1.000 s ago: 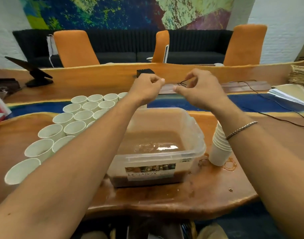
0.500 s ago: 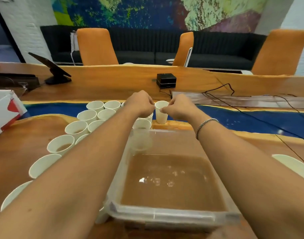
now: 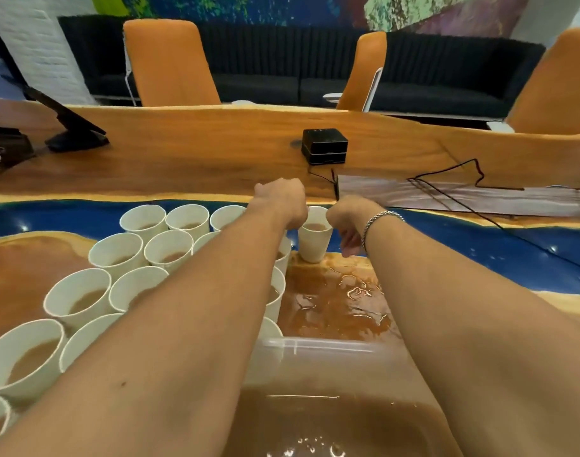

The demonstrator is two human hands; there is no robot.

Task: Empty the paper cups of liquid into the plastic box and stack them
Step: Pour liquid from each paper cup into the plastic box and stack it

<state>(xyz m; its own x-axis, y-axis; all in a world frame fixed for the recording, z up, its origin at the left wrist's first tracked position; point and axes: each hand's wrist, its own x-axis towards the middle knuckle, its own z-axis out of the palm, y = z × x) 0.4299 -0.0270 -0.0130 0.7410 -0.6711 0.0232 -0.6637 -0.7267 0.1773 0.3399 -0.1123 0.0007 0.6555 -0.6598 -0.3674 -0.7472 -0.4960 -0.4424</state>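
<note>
A white paper cup (image 3: pixel 313 245) with brown liquid stands on the table beyond the clear plastic box (image 3: pixel 315 345), which holds brown liquid. My left hand (image 3: pixel 282 202) is curled at the cup's left rim. My right hand (image 3: pixel 344 222), fingers curled, is at its right rim. Both seem to pinch the rim, though the fingertips are hidden. Several more filled paper cups (image 3: pixel 117 255) stand in rows at the left, partly under my left forearm.
A brown puddle (image 3: pixel 341 298) lies on the wood between cup and box. Further back are a small black box (image 3: pixel 324 145), black cables (image 3: pixel 446 174), a grey board (image 3: pixel 446 196) and a tablet stand (image 3: pixel 74 127). Orange chairs stand behind the table.
The view has moved forward and down, so the plastic box now sits at the bottom edge. Both hands have stayed at the single cup's rim. The stacked cups at the right have left view.
</note>
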